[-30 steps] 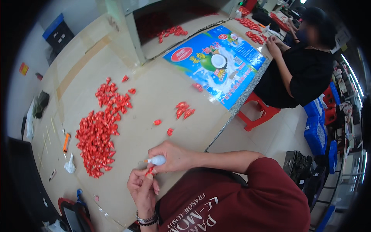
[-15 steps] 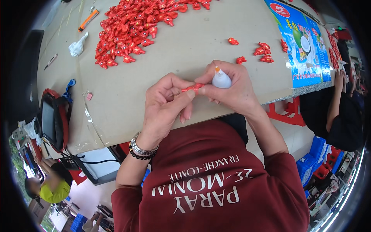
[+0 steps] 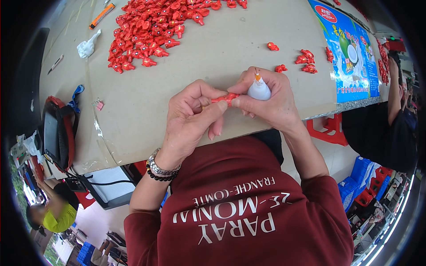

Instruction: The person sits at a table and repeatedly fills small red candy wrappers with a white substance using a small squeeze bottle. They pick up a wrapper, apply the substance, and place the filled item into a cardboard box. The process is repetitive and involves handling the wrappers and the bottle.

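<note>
Near the table's front edge, a small red plastic piece (image 3: 226,99) is pinched between the thumb and fingers of my left hand (image 3: 191,113). My right hand (image 3: 274,98) closes around a white glue bottle (image 3: 259,90) whose orange-based thin nozzle points up and away from me. The right thumb also presses against the right end of the red piece, so both hands touch it. Fingers cover much of the piece. Beyond my hands lies a large heap of similar red pieces (image 3: 153,33), with several loose ones (image 3: 306,57) to the right.
An orange utility knife (image 3: 102,16), a crumpled white tissue (image 3: 88,44), a slim pen-like tool (image 3: 55,64) and a pink binder clip (image 3: 98,104) lie on the left. A red-black bag (image 3: 57,133) sits at the left edge. A blue printed sheet (image 3: 348,53) covers the right part; a co-worker's arm (image 3: 393,88) is beyond.
Both hands keep the same grip. The glue bottle and right hand have shifted very slightly right, while the whole view has moved a little.
</note>
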Demonstrator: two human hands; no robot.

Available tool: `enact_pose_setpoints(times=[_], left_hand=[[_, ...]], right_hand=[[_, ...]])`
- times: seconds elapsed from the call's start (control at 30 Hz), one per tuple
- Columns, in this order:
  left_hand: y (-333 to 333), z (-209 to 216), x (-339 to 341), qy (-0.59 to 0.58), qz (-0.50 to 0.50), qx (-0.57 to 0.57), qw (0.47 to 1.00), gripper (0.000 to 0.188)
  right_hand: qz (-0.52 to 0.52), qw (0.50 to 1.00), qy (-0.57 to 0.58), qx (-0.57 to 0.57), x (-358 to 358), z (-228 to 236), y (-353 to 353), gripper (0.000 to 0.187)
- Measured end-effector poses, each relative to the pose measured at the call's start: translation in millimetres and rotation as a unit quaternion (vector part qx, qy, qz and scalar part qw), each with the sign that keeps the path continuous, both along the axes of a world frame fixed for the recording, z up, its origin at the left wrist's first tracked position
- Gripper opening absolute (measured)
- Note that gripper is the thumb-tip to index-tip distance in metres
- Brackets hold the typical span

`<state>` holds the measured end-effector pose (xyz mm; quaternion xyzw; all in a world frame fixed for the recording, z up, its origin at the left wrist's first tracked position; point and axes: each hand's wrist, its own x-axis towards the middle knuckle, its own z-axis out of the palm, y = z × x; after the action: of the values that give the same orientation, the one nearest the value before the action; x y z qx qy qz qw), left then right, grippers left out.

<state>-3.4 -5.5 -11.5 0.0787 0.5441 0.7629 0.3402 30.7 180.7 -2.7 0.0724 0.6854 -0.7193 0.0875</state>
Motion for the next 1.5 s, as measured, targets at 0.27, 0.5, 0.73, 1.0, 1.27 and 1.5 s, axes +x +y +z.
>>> enact_pose_setpoints(times=[0.27,0.5,0.73,1.0,1.27,1.5], left_hand=[[-1.3,1.4,3.6,-0.013,0.01,-0.008,1.0,0.006],[-1.2,2.1,4.0,-0.013,0.014,-0.009,1.0,0.006],[-1.8,2.4,2.4,-0.019,-0.005,-0.007,1.0,0.006],[-3.3,3.0,1.8,-0.004,-0.019,-0.018,1.0,0.005],[-2.8,1.9,2.0,0.003,-0.017,-0.027,0.999,0.005],[-1.4,2.8,2.5,0.007,-0.011,-0.023,1.0,0.004]], right_hand=[[0.002,1.0,0.009,0.015,0.9,-2.5,-1.0,0.012],[0.007,1.0,0.001,0.009,0.5,-0.1,0.9,0.011],[0.027,0.999,0.025,0.024,1.3,-2.3,3.7,0.01],[0.044,0.995,0.075,0.048,3.0,-7.5,4.7,0.013],[0.045,0.994,0.077,0.057,3.4,-7.5,4.9,0.013],[0.039,0.994,0.085,0.052,3.9,-6.0,3.9,0.012]])
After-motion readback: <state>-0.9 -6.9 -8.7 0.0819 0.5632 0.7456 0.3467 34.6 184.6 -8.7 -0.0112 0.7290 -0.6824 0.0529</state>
